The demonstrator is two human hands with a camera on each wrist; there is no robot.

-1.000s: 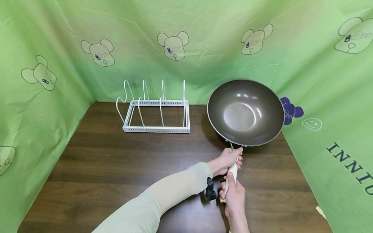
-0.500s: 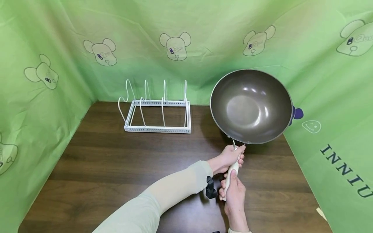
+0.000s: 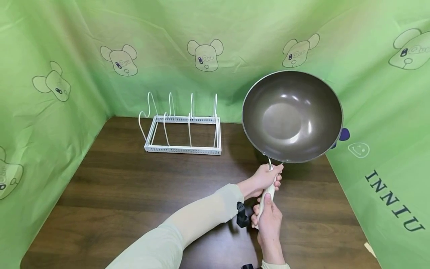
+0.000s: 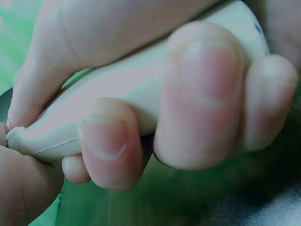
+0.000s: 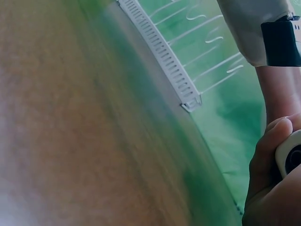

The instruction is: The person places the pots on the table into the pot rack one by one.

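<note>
A large wok [image 3: 283, 119], dark brown inside with a pale rim, is held over the right back of the table, its bowl turned up toward the head camera. Its cream handle [image 3: 268, 191] points down toward the person. The left hand [image 3: 263, 177] grips the handle close to the bowl. Lower down, the right hand [image 3: 270, 222] holds the rear part, thumb along the top. In the left wrist view, curled fingers [image 4: 200, 99] wrap the handle. The right wrist view shows the handle's end [image 5: 282, 155] inside the right hand's grasp.
A white metal rack [image 3: 183, 150] with upright wire loops stands at the back left of the dark wooden table [image 3: 141, 179]. Green curtain [image 3: 161, 71] with bear prints encloses the back and sides, close behind the wok.
The wok has risen and shifted slightly right, looking larger in the head view. Both hands keep their hold on the handle and have moved up a little with it.
</note>
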